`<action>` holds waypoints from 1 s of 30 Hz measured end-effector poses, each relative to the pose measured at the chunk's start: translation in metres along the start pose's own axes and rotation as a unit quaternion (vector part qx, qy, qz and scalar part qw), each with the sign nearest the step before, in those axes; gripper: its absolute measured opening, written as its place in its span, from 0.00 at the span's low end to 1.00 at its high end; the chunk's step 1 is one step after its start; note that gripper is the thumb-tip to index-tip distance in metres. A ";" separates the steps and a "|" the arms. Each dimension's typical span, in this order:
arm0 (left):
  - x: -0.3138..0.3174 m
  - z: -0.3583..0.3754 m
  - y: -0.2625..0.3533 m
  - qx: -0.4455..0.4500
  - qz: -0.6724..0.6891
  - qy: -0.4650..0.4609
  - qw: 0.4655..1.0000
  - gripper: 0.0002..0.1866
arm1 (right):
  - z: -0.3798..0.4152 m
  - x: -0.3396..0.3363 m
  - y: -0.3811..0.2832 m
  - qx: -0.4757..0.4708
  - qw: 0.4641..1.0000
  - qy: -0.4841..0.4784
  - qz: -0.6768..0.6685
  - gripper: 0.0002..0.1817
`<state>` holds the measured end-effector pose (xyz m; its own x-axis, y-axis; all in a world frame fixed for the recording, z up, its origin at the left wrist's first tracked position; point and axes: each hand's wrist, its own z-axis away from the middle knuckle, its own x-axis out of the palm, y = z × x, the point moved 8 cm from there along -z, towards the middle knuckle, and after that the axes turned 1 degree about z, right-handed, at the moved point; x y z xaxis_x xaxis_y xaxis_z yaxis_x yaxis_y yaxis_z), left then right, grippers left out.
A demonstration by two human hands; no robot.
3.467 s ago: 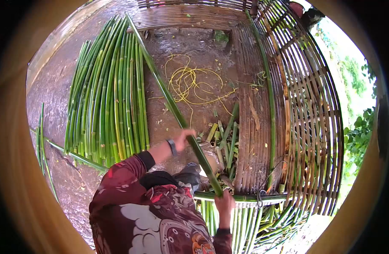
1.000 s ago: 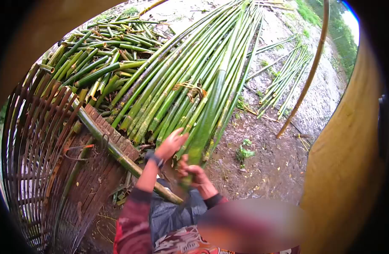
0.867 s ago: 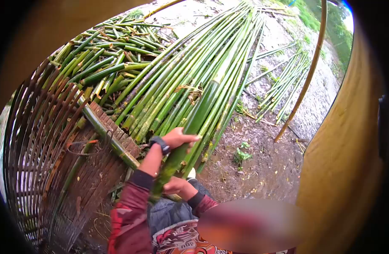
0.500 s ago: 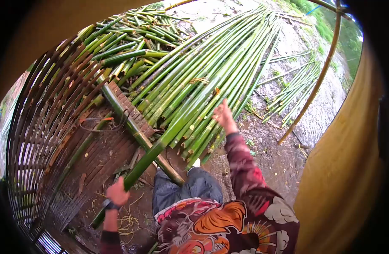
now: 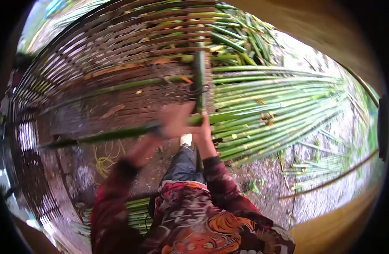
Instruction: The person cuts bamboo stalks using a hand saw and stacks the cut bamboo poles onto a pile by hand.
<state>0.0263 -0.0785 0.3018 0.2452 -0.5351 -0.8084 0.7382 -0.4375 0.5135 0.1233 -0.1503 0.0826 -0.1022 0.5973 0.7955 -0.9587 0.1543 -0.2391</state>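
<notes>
A long green bamboo pole [image 5: 105, 136] runs across in front of me, from the lower left to the bundle on the right. My right hand [image 5: 203, 128] is closed round it near its middle. Just left of that, my left hand [image 5: 174, 120] lies over the same pole, its fingers smeared by motion. Right beside the hands, another bamboo pole [image 5: 200, 63] lies crosswise along the edge of a slatted bamboo platform [image 5: 156, 70]. A small tool with an orange part [image 5: 186, 79] rests near that crosswise pole.
Many long bamboo poles [image 5: 262, 91] fan out to the right. Shorter cut lengths [image 5: 232, 38] are heaped behind. Thin poles [image 5: 321, 169] lie farther right, near a slanting post [image 5: 330, 179]. Yellow cord [image 5: 104, 160] lies on the muddy ground, and more green stalks [image 5: 137, 213] lie at lower left.
My view has turned to the left. My right hand, open in the air before, is now on the pole. My left hand has moved along the pole toward the right hand.
</notes>
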 end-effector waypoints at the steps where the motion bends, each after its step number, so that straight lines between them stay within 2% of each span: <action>1: 0.051 -0.038 0.008 0.083 -0.054 0.083 0.992 0.59 | 0.023 0.020 0.023 0.017 0.997 -0.056 -0.046 0.18; 2: 0.071 -0.060 0.029 0.077 -0.155 0.094 0.980 0.59 | 0.047 0.039 0.047 0.039 0.989 -0.110 -0.090 0.19; 3: 0.104 -0.079 0.007 0.009 -0.192 0.057 0.980 0.54 | 0.063 0.038 0.058 0.124 0.958 -0.205 0.158 0.19; 4: 0.136 -0.095 -0.014 -0.057 -0.233 0.014 0.971 0.50 | 0.081 0.021 0.062 0.201 0.846 -0.305 0.387 0.19; 5: 0.148 -0.088 -0.069 -0.107 -0.196 -0.039 0.974 0.47 | 0.100 -0.003 0.063 0.250 0.666 -0.401 0.577 0.19; 6: 0.157 -0.079 -0.124 -0.160 -0.163 -0.088 0.970 0.45 | 0.082 -0.028 0.036 0.203 0.615 -0.342 0.681 0.23; 7: 0.148 -0.047 -0.171 -0.161 -0.123 -0.126 0.971 0.42 | 0.047 -0.050 -0.019 0.059 0.584 -0.229 0.776 0.29; 8: 0.121 -0.009 -0.194 -0.145 -0.147 -0.037 0.978 0.36 | 0.017 -0.051 -0.073 -0.094 0.504 -0.146 0.846 0.37; 9: 0.114 0.012 -0.232 -0.196 -0.156 -0.154 0.956 0.33 | -0.013 -0.051 -0.126 -0.198 0.402 -0.067 0.891 0.46; 10: 0.105 0.033 -0.262 -0.193 -0.138 -0.156 0.959 0.32 | -0.052 -0.068 -0.176 -0.340 0.309 -0.086 0.884 0.51; 11: 0.096 0.055 -0.294 -0.213 -0.122 -0.136 0.960 0.31 | -0.070 -0.049 -0.206 -0.296 0.199 -0.019 0.934 0.62; 13: 0.080 0.088 -0.339 -0.239 -0.136 -0.123 0.954 0.32 | -0.108 -0.030 -0.240 -0.206 0.057 -0.024 0.977 0.70; 15: 0.069 0.113 -0.372 -0.263 -0.141 -0.142 0.944 0.31 | -0.134 -0.018 -0.250 -0.181 0.028 -0.070 0.981 0.70; 16: 0.063 0.114 -0.384 -0.271 -0.142 -0.137 0.942 0.31 | -0.144 -0.010 -0.249 -0.211 0.024 -0.095 0.973 0.66; 17: 0.062 0.114 -0.389 -0.253 -0.148 -0.127 0.947 0.31 | -0.157 -0.003 -0.246 -0.221 -0.007 -0.092 0.971 0.60; 19: 0.076 0.111 -0.398 -0.235 -0.144 -0.126 0.953 0.31 | -0.184 0.001 -0.252 -0.211 -0.065 -0.027 0.975 0.52; 21: 0.068 0.094 -0.407 -0.197 -0.136 -0.067 0.968 0.30 | -0.241 -0.032 -0.267 -0.174 -0.044 0.013 0.984 0.45; 23: 0.071 0.078 -0.429 -0.197 -0.137 -0.028 0.970 0.26 | -0.285 -0.051 -0.261 -0.228 -0.092 -0.098 0.965 0.44; 25: 0.065 0.070 -0.448 -0.234 -0.146 -0.060 0.959 0.26 | -0.279 -0.019 -0.229 -0.187 -0.083 -0.099 0.974 0.42; 26: 0.073 0.071 -0.471 -0.219 -0.160 -0.025 0.962 0.26 | -0.279 -0.015 -0.215 -0.151 -0.076 -0.108 0.980 0.42; 27: 0.066 0.074 -0.479 -0.225 -0.170 -0.029 0.959 0.28 | -0.284 -0.017 -0.207 -0.115 -0.069 -0.116 0.984 0.41; 29: 0.050 0.079 -0.500 -0.286 -0.217 -0.026 0.933 0.31 | -0.273 0.000 -0.185 -0.143 -0.042 -0.149 0.977 0.39; 30: 0.049 0.081 -0.518 -0.314 -0.255 0.019 0.914 0.33 | -0.270 0.006 -0.176 -0.164 -0.034 -0.164 0.972 0.37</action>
<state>-0.3950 0.0639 0.0196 -0.2192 -0.3470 -0.9119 0.9749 -0.1158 -0.1903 0.3627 0.0386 -0.0213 0.1951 -0.3067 -0.9316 0.9744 0.1686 0.1486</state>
